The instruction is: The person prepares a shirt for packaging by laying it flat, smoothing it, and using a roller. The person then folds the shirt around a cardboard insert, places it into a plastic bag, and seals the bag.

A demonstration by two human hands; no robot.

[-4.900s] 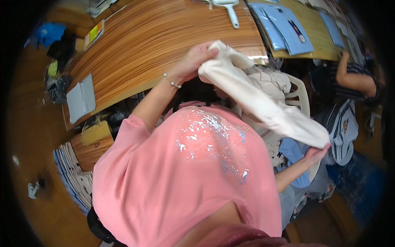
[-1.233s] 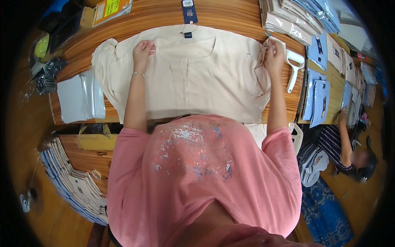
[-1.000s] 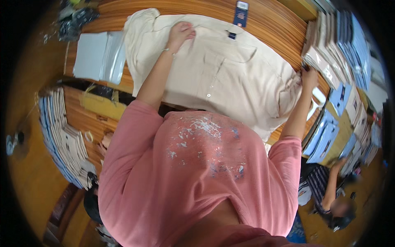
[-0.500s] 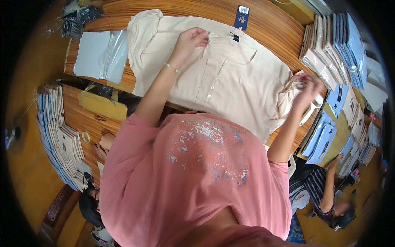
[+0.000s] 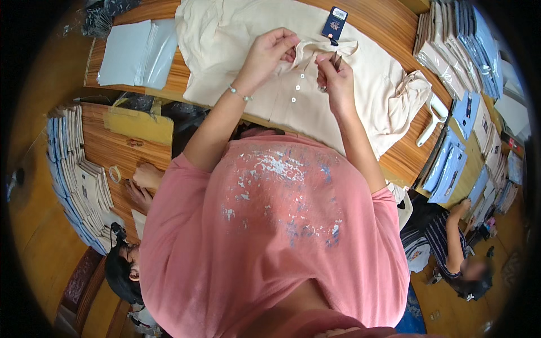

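Observation:
A cream button-front shirt (image 5: 248, 101) lies spread on the wooden table, its collar toward the far side. With thumb and fingers, my left hand (image 5: 274, 48) pinches the edge of the neckline and lifts it slightly. Close by on the right, my right hand (image 5: 336, 81) is closed around thread snips (image 5: 338, 62), whose dark blades show between the fingers near the collar. Most of that tool is hidden in the palm. A dark blue hang tag (image 5: 335, 23) lies beyond the collar. Small white buttons (image 5: 297, 88) run down the placket below my hands.
A white-handled tool (image 5: 433, 119) rests at the table's right. Clear plastic bags and white sheets (image 5: 127, 53) lie at the left. Bagged folded shirts (image 5: 451, 48) stand stacked at the right, more (image 5: 84, 180) at the left. Co-workers sit on both sides, one's hands (image 5: 143, 183) near my left elbow.
My right hand has come from the shirt's right side to the collar, beside my left hand. The neckline is now lifted and bunched, and the white-handled tool shows fully.

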